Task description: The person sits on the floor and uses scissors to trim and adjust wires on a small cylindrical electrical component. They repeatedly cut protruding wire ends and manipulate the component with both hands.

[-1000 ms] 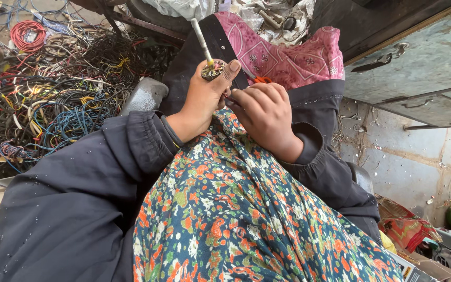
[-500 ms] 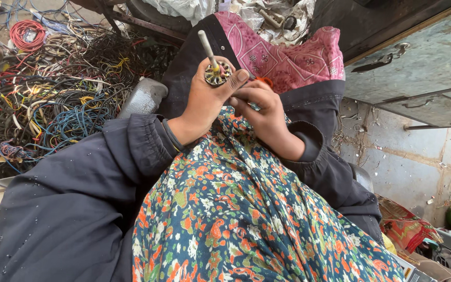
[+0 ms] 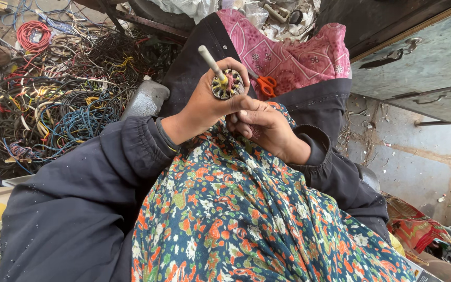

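Firmly, the left hand point(image 3: 204, 104) grips the motor rotor point(image 3: 227, 84) by its shaft. The right hand point(image 3: 262, 122) pinches beneath it; I judge steady bracing against the lap helps.

both arms come in from the lower edge in dark sleeves, bent at the elbow, and meet over the lap. the left hand point(image 3: 209, 102) is raised, wrist cocked back, fingers curled round in a closed grip with the thumb lying across toward the right. the right hand point(image 3: 264, 128) sits just below and beside it, back up, fingers bent inward, fingertips touching the left thumb.
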